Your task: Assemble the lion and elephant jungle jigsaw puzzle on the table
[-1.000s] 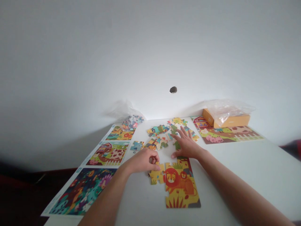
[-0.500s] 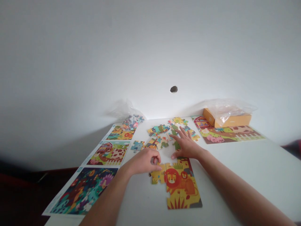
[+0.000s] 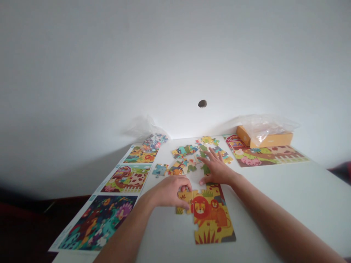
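A partly joined lion puzzle (image 3: 211, 219) lies on the white table (image 3: 287, 197) in front of me. My left hand (image 3: 171, 190) is curled over a yellow piece (image 3: 185, 199) at the puzzle's left edge, fingers pressed on it against the lion section. My right hand (image 3: 218, 168) lies flat with fingers spread on the table just above the puzzle's top edge, over a green piece (image 3: 206, 169). Several loose pieces (image 3: 186, 157) are scattered beyond both hands.
Three picture cards lie along the left edge: a jungle one (image 3: 97, 223), a barn one (image 3: 126, 178), a lion one (image 3: 139, 155). A plastic bag of pieces (image 3: 153, 140) sits at the back. A finished farm puzzle (image 3: 265, 155) and an orange box (image 3: 270, 138) under plastic lie right.
My left hand has slid the yellow piece right, up against the lion section, and now covers more of it. My right hand has barely moved.
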`<action>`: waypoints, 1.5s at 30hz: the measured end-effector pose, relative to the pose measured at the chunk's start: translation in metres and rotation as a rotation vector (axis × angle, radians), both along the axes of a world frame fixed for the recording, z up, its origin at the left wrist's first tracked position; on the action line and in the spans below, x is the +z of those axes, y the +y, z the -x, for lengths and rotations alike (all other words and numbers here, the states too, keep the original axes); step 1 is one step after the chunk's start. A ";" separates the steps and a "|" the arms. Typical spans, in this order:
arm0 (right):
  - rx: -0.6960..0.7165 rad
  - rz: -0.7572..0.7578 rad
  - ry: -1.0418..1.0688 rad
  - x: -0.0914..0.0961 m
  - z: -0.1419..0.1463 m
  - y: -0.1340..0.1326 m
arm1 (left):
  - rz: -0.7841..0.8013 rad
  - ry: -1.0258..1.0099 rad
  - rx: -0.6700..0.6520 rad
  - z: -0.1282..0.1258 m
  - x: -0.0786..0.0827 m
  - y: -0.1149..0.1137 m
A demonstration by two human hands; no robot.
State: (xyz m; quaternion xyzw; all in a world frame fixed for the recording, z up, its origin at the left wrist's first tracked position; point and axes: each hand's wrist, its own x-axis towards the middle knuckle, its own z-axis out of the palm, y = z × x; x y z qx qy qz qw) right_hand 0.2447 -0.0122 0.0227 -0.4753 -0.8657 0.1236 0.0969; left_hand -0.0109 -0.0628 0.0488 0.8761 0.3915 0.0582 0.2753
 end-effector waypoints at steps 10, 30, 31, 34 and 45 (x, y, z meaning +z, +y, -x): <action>-0.004 0.010 -0.005 0.001 0.001 0.000 | -0.006 0.000 0.016 -0.001 -0.001 0.000; -0.003 0.026 0.004 0.003 0.000 -0.001 | -0.003 0.018 0.103 -0.003 -0.005 -0.001; -0.003 0.025 0.006 0.003 0.000 -0.001 | -0.004 0.015 0.107 -0.003 -0.005 -0.001; -0.003 0.025 0.009 0.002 0.000 0.000 | 0.005 0.013 0.116 -0.004 -0.005 -0.002; -0.009 0.034 -0.005 0.003 0.000 -0.001 | 0.008 0.059 0.163 -0.007 0.002 -0.008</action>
